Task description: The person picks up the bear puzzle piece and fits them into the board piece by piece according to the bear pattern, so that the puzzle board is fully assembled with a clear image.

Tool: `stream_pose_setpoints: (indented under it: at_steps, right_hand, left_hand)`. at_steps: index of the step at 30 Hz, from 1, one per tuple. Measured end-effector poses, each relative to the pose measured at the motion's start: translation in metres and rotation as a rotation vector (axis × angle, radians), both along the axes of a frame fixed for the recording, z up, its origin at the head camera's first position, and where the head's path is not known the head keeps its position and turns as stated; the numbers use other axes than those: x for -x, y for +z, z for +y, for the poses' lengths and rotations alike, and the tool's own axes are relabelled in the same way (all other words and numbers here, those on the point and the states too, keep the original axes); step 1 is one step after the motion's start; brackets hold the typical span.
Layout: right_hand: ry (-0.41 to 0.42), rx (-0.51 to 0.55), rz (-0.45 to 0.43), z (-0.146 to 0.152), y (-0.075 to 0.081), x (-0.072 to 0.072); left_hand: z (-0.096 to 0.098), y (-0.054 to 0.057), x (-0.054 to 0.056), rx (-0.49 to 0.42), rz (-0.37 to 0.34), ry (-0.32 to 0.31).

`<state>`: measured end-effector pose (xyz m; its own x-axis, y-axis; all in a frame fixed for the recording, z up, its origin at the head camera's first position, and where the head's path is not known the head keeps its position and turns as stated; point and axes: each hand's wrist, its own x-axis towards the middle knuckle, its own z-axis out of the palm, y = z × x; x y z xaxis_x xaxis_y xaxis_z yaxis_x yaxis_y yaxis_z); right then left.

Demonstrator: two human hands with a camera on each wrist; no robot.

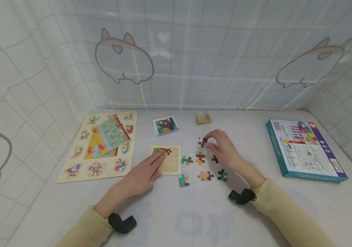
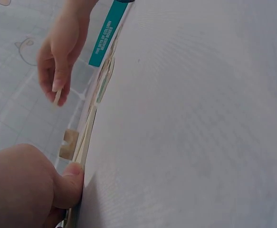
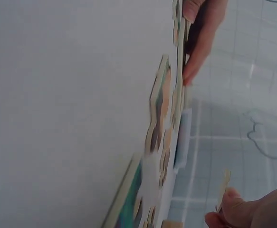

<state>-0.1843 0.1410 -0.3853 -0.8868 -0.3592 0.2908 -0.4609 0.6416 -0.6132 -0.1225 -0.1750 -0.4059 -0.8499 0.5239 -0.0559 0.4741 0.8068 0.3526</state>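
Observation:
My right hand [image 1: 226,151] pinches a brown jigsaw piece [image 1: 202,141] between thumb and fingertips; in the right wrist view the piece [image 3: 224,185] is seen edge-on, raised off the table. My left hand [image 1: 143,174] lies with fairly straight fingers over the left side of a square wooden puzzle tray [image 1: 178,163], its thumb at the tray's near edge. Inside the tray, a green piece and a brown bear-head piece [image 1: 167,151] sit along the top, partly hidden by the fingers. Several loose pieces lie between the hands, among them an orange one [image 1: 206,176] and a green one [image 1: 183,180].
Behind the tray lies a bear picture card [image 1: 165,125], with a small notched wooden block [image 1: 203,119] to its right. A sea-animal board [image 1: 80,164] bearing other puzzles is at the left. A teal-edged box [image 1: 310,151] stands at the right. Tiled-pattern cloth walls surround the table.

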Motion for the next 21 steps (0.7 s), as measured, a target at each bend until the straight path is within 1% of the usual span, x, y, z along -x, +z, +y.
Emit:
stream_pose_setpoints:
  at_steps: [6,12,19,21]
  right_hand:
    - [0.051,0.022,0.016,-0.028,0.002,0.0]
    - [0.086,0.03,0.039,-0.051,0.0,0.002]
    - [0.098,0.028,0.007,-0.074,-0.003,0.006]
    - [0.11,0.015,0.012,-0.079,-0.004,0.006]
  left_hand:
    - [-0.001,-0.001,0.0,-0.001,0.001,-0.003]
    - [0.0,0.0,0.001,0.006,-0.001,-0.003]
    - [-0.001,0.0,0.001,0.004,0.009,-0.012]
    - [-0.001,0.0,0.001,0.006,0.014,-0.014]
